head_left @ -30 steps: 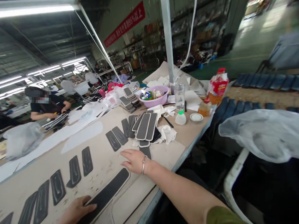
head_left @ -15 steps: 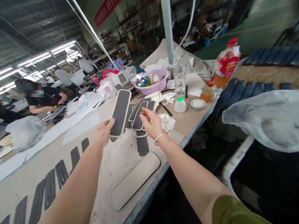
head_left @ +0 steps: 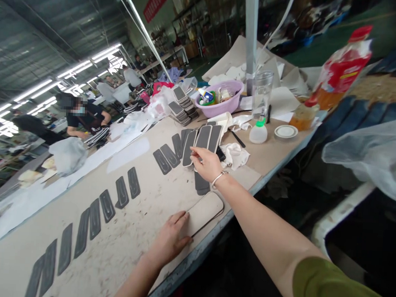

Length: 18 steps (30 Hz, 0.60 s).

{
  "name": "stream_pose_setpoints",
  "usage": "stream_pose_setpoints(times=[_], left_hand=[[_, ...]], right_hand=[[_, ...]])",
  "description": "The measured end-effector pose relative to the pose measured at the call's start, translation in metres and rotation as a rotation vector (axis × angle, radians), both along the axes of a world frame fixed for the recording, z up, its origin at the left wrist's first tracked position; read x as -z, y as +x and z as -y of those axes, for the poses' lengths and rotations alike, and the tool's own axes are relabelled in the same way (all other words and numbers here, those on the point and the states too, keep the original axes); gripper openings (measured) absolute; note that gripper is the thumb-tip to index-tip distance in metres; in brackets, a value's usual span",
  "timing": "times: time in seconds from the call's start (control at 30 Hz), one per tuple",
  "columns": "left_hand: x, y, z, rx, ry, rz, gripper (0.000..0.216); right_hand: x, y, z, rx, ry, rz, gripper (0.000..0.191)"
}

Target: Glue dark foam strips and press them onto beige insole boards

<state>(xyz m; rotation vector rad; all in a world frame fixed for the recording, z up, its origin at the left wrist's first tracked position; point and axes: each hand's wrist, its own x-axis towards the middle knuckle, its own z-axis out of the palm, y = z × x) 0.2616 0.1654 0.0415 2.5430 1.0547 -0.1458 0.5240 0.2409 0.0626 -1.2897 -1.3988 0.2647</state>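
Note:
My left hand (head_left: 170,232) grips across one end of a beige, round-ended oblong panel (head_left: 206,212), thumb at its near side and fingers over the top. The panel lies flat beside the table's front edge. My right hand (head_left: 208,164), with a bracelet at the wrist, is over a loose pile of grey panels (head_left: 203,138) with pale rims. Its thumb and forefinger are pinched together against one pale-rimmed panel (head_left: 189,149); what they hold, if anything, is too small to make out. A plain dark grey panel (head_left: 201,183) lies below that hand.
Dark grey strips (head_left: 81,233) lie in a row on the table (head_left: 124,246). Behind are stacked panels (head_left: 185,102), a purple basin (head_left: 219,106), a green-capped bottle (head_left: 258,132), a clear cup (head_left: 262,96) and a red-labelled bottle (head_left: 344,69). A co-worker (head_left: 88,117) is across the table.
My left hand has let go of the grey pale-rimmed panel and come down to the beige panel. My right hand stays by the pile. The view has turned left.

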Motion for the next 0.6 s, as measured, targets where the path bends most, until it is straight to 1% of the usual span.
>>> stream_pose_setpoints(times=[0.1,0.23,0.3,0.37,0.4,0.47,0.53,0.6], left_hand=[[-0.006,-0.002,0.001,0.007,-0.018,0.028,0.061],[-0.028,-0.009,-0.005,-0.03,-0.053,0.073,0.06],[-0.039,-0.021,-0.011,-0.063,-0.022,0.101,0.059],[-0.046,-0.041,-0.02,-0.104,0.039,0.099,0.056],[-0.046,-0.053,-0.026,-0.129,0.073,0.083,0.055],[-0.043,-0.075,-0.039,-0.166,0.127,0.04,0.053],[-0.034,-0.094,-0.052,-0.166,0.139,0.009,0.05],[-0.022,-0.106,-0.066,-0.15,0.131,-0.009,0.049]], right_hand=[[0.002,-0.01,0.002,-0.024,-0.062,0.064,0.035],[0.005,-0.022,0.001,-0.035,-0.107,0.139,0.037],[0.006,-0.026,0.001,-0.053,-0.111,0.157,0.036],[0.006,-0.031,0.0,-0.073,-0.116,0.171,0.036],[0.006,-0.034,0.0,-0.083,-0.12,0.181,0.036],[0.008,-0.04,-0.002,-0.114,-0.141,0.211,0.036],[0.012,-0.049,-0.001,-0.178,-0.183,0.273,0.038],[0.018,-0.06,0.002,-0.278,-0.251,0.386,0.04]])
